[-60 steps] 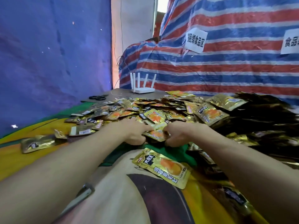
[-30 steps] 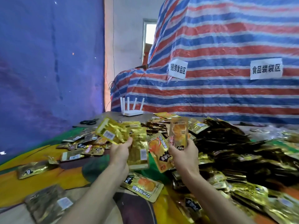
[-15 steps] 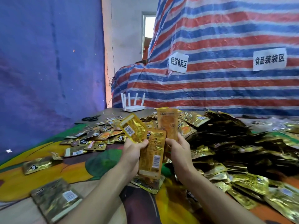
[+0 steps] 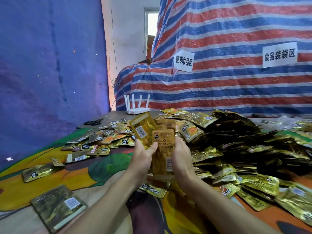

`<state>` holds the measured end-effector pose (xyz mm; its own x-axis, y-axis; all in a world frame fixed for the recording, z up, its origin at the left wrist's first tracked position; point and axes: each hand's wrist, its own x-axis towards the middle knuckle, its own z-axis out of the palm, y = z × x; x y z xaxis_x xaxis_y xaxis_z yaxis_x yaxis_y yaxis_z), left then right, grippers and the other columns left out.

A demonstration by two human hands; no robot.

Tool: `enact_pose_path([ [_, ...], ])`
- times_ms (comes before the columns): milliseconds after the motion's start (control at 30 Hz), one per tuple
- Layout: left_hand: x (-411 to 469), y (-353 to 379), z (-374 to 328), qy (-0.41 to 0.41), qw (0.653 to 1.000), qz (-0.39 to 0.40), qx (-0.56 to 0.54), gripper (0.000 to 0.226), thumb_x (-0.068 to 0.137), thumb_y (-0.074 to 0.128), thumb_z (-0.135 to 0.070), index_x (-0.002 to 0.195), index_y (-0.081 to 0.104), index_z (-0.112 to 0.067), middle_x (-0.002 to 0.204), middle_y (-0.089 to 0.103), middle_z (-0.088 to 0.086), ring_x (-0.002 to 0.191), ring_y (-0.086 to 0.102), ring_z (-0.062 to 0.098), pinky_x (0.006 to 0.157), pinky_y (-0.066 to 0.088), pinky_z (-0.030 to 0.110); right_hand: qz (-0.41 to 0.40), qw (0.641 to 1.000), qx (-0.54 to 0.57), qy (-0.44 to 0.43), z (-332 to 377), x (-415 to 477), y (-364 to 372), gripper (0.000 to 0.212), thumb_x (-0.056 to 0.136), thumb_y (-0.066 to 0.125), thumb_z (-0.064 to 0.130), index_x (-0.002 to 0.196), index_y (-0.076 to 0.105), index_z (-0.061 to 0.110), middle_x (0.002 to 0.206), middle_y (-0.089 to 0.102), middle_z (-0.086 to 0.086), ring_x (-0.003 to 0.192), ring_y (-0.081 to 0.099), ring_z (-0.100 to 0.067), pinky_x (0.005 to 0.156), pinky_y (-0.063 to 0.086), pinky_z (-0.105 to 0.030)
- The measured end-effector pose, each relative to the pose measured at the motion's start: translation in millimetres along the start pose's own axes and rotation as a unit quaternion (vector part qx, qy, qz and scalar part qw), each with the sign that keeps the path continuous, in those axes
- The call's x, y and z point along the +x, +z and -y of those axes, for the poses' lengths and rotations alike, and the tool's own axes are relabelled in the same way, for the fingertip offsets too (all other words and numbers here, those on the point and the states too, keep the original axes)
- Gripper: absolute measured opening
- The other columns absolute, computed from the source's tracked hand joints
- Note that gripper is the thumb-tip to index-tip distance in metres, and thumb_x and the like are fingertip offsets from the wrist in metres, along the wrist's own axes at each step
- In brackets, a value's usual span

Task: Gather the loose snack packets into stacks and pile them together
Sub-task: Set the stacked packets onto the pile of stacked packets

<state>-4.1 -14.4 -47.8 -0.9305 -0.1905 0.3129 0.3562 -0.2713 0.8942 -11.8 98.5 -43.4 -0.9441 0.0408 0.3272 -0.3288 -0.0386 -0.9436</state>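
Both my hands hold a small bunch of gold snack packets (image 4: 163, 147) upright above the table. My left hand (image 4: 142, 157) grips the left side, its thumb across a packet whose barcode faces me. My right hand (image 4: 181, 155) clasps the right edge of the bunch. A big heap of gold and dark packets (image 4: 236, 141) covers the table to the right and behind. Loose packets (image 4: 99, 141) lie scattered at the left, and one packet (image 4: 154, 190) lies flat under my hands.
A colourful printed cloth (image 4: 104, 169) covers the table. A white router (image 4: 137, 110) and black scissors (image 4: 92, 122) sit at the far edge. A striped tarp with two paper signs (image 4: 236, 65) rises behind; a blue tarp (image 4: 50, 65) hangs at left. A packet (image 4: 58, 206) lies near left.
My hands lifted packets off the table and brought them together. Since half a second ago they closed in and pressed the separate packets into one upright bunch.
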Motion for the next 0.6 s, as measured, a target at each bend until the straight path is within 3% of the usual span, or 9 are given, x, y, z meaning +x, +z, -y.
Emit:
enact_pose_path([
  [100,0,2,1,-0.014,0.999,0.033,-0.040,0.022,0.098,0.053,-0.004,0.118,0.051,-0.011,0.105,0.074,0.009,0.088,0.073,0.016,0.065,0.058,0.027,-0.008,0.998,0.058,0.038,2,-1,7,0.055,0.108,0.021,0.051,0.115,0.069,0.025,0.110,0.072,0.002,0.108,0.065,-0.014,0.102,0.050,-0.042],
  [200,-2,0,2,-0.047,0.994,0.095,-0.015,0.045,0.073,0.058,-0.011,0.118,0.055,-0.014,0.088,0.072,0.007,0.077,0.068,0.021,0.063,0.059,0.033,-0.005,0.998,0.045,0.038,2,-5,11,0.066,0.104,0.019,0.060,0.090,0.076,0.029,0.094,0.077,-0.001,0.095,0.071,-0.018,0.097,0.055,-0.047],
  [267,-3,-1,4,-0.052,0.992,0.106,0.041,0.056,0.067,0.059,-0.011,0.122,0.054,-0.015,0.090,0.071,0.007,0.081,0.067,0.023,0.068,0.057,0.036,0.002,0.999,0.031,0.027,0,-8,13,0.065,0.103,0.017,0.064,0.100,0.073,0.028,0.101,0.075,-0.001,0.100,0.070,-0.019,0.099,0.053,-0.047],
  [367,-5,-4,8,-0.023,0.992,0.103,0.067,0.055,0.064,0.066,-0.006,0.118,0.055,-0.010,0.089,0.075,0.001,0.081,0.072,0.016,0.067,0.057,0.028,-0.009,0.999,0.040,-0.006,1,-10,15,0.062,0.098,0.022,0.068,0.111,0.065,0.026,0.105,0.072,-0.002,0.102,0.069,-0.020,0.098,0.054,-0.049],
  [500,-7,-8,8,0.000,0.988,0.125,0.096,0.062,0.058,0.079,-0.006,0.115,0.056,-0.012,0.093,0.075,0.003,0.081,0.072,0.012,0.067,0.056,0.025,-0.032,0.998,0.029,-0.047,8,-11,14,0.073,0.082,0.030,0.079,0.094,0.070,0.020,0.094,0.073,-0.005,0.090,0.071,-0.022,0.087,0.058,-0.049],
  [600,-9,-15,7,0.031,0.979,0.151,0.137,0.049,0.058,0.081,-0.004,0.105,0.064,-0.010,0.084,0.076,0.000,0.076,0.071,0.010,0.065,0.055,0.023,-0.027,0.998,0.025,-0.058,9,-13,13,0.061,0.082,0.045,0.075,0.081,0.070,0.019,0.082,0.071,-0.005,0.081,0.070,-0.026,0.080,0.059,-0.054],
])
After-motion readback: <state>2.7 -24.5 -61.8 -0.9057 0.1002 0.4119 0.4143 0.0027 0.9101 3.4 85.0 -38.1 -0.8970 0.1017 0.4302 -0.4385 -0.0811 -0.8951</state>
